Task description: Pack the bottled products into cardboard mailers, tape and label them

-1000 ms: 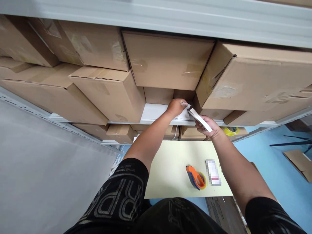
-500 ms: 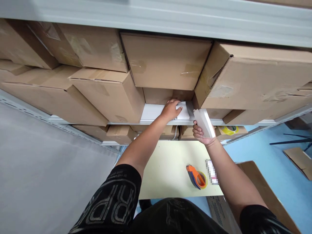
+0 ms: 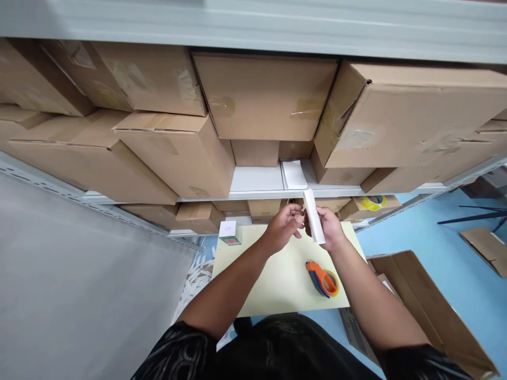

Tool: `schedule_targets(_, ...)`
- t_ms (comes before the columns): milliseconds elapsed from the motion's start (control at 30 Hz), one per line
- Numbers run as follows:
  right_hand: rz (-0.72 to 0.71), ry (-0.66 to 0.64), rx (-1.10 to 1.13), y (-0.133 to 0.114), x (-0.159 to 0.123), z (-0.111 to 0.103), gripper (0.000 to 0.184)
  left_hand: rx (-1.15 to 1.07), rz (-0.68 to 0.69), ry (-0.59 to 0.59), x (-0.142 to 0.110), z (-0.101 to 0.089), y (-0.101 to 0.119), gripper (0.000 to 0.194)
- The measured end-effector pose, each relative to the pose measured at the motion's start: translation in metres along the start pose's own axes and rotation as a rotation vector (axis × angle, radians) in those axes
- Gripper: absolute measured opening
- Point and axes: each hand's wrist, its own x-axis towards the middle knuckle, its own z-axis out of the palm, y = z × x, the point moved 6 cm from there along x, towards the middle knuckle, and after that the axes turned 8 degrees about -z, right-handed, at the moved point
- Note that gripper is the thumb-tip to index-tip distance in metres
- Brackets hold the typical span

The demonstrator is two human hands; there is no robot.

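My right hand grips a thin, flat white paper packet, held on edge above the table, with the thumb and fingers around its lower part. Just to the left, my left hand has its fingers loosely curled and apart, close to the packet. I see nothing in that hand. A stack of similar white paper pieces lies on the shelf beyond both hands. Below them, on the pale yellow table, rests an orange and blue tape dispenser with a yellow-edged roll.
Brown cardboard boxes fill the shelves in front. A small white and green box stands at the table's far left corner. A tape roll lies on a lower box. An open carton is on the right, below table height.
My left hand has left the white stack on the shelf and come back beside my right hand. The packet in my right hand has moved slightly down and left, turning more edge-on.
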Motion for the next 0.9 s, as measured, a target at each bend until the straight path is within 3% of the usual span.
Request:
schedule_targets(67,-0.112,0.173,-0.123,-0.002,-0.007,-0.005,0.012,-0.019,-0.040,0.011,-0.012,0.002,-0.007,0.061)
schedule_targets(133,-0.167,0.256,-0.214,-0.001,-0.018,-0.003,0.013,-0.011,-0.077,0.071,-0.022,-0.002,-0.013,0.052)
schedule_targets(333,-0.084,0.191,-0.188,0.019,-0.048,0.013,0.029,-0.028,-0.124,0.203,-0.050,-0.017,-0.029,0.043)
schedule_targets(467,-0.005,0.169,-0.294,0.035,-0.061,0.007,0.042,-0.065,-0.170,0.221,-0.064,-0.015,-0.047,0.049)
schedule_targets(667,-0.119,0.328,-0.889,0.050,-0.084,-0.030,0.059,-0.034,-0.274,0.281,-0.068,-0.008,-0.104,0.041)
schedule_targets(800,-0.052,0.262,-1.243,0.073,-0.099,-0.040,0.058,0.039,-0.309,0.339,-0.067,-0.001,-0.146,0.027)
schedule_targets(900,-0.004,0.233,-1.368,0.087,-0.104,-0.049,0.054,0.015,-0.360,0.301,-0.064,0.011,-0.171,0.023)
